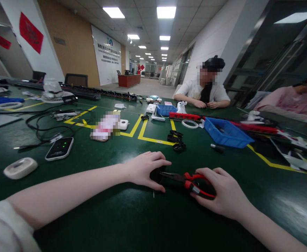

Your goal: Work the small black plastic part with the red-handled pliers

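My right hand is wrapped round the red and black handles of needle-nose pliers. Their dark jaws point left and reach a small black part in my left hand. The thumb and fingers of that hand curve round the part, which is partly hidden by them. A thin pale strand sticks out below it, near my left thumb. Whether the jaws grip the part or only touch it, I cannot tell. Both hands are low over the green table.
Several black parts lie beyond my hands. A blue bin stands to the right, with a black cylinder before it. Leftward are a phone, a black device, a beige ring and cables. Two people sit across.
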`<act>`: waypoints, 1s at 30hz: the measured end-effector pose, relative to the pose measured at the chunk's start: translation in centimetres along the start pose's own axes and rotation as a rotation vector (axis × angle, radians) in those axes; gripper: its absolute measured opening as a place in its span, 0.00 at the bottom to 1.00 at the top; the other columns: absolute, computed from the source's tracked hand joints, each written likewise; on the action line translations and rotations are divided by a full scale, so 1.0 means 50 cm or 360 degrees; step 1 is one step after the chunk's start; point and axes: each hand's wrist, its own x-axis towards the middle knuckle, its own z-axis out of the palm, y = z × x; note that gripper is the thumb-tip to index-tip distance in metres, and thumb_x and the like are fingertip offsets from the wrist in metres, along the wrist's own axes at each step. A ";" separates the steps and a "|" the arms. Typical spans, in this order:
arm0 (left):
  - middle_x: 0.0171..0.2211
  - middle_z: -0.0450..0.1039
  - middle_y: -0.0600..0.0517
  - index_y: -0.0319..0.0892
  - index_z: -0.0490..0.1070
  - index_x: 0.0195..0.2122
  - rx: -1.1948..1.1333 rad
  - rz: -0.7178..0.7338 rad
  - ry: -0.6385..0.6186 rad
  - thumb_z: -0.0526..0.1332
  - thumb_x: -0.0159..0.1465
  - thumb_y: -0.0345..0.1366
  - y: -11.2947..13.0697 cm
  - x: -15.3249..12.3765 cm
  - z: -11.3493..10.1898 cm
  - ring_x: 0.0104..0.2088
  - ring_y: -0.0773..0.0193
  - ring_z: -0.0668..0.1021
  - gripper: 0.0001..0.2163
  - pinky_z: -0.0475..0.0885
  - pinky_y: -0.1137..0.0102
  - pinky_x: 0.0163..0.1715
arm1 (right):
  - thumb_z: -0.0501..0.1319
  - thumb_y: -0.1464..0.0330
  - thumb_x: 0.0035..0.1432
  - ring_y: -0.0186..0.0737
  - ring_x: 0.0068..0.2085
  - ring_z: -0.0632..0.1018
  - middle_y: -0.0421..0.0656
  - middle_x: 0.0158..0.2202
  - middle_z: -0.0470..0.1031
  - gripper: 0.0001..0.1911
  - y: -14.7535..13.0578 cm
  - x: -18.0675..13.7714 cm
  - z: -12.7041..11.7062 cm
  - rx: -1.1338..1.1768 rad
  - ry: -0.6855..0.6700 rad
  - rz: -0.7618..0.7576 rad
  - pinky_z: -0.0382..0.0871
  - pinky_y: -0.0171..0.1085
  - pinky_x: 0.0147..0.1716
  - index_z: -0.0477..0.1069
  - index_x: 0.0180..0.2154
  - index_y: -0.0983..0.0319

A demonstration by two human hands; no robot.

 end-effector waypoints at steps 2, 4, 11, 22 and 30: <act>0.55 0.67 0.40 0.44 0.63 0.63 -0.0011 0.0027 0.0038 0.69 0.56 0.56 -0.001 -0.001 0.003 0.51 0.49 0.75 0.38 0.71 0.58 0.50 | 0.67 0.56 0.50 0.44 0.31 0.77 0.46 0.38 0.80 0.23 0.000 0.001 0.000 0.0017 -0.0017 0.0021 0.72 0.41 0.28 0.71 0.45 0.59; 0.55 0.67 0.40 0.43 0.63 0.62 -0.0001 0.0056 0.0073 0.69 0.56 0.55 -0.002 -0.002 0.005 0.51 0.49 0.74 0.37 0.71 0.58 0.51 | 0.67 0.56 0.50 0.44 0.31 0.77 0.46 0.38 0.80 0.23 -0.001 0.002 -0.001 0.0028 -0.0032 0.0042 0.72 0.41 0.27 0.71 0.45 0.59; 0.55 0.68 0.40 0.40 0.64 0.62 0.0092 0.0107 0.0094 0.69 0.57 0.55 0.000 -0.003 0.003 0.53 0.50 0.74 0.37 0.71 0.61 0.51 | 0.67 0.55 0.51 0.43 0.30 0.76 0.46 0.37 0.80 0.22 -0.001 0.002 -0.002 0.0046 -0.0087 0.0084 0.71 0.41 0.26 0.70 0.45 0.58; 0.56 0.70 0.40 0.41 0.65 0.62 0.0160 0.0105 -0.0021 0.65 0.60 0.58 0.002 -0.002 0.000 0.54 0.49 0.74 0.35 0.69 0.61 0.52 | 0.66 0.55 0.51 0.42 0.29 0.75 0.47 0.37 0.80 0.22 0.003 0.000 -0.007 -0.0048 -0.0015 -0.0041 0.70 0.40 0.27 0.70 0.45 0.60; 0.54 0.71 0.41 0.40 0.66 0.61 0.0164 0.0157 -0.0055 0.62 0.63 0.57 0.001 -0.001 0.000 0.53 0.50 0.75 0.31 0.69 0.61 0.52 | 0.67 0.55 0.50 0.43 0.30 0.76 0.47 0.38 0.80 0.23 0.005 0.001 -0.004 -0.0035 -0.0039 -0.0037 0.71 0.41 0.28 0.71 0.45 0.60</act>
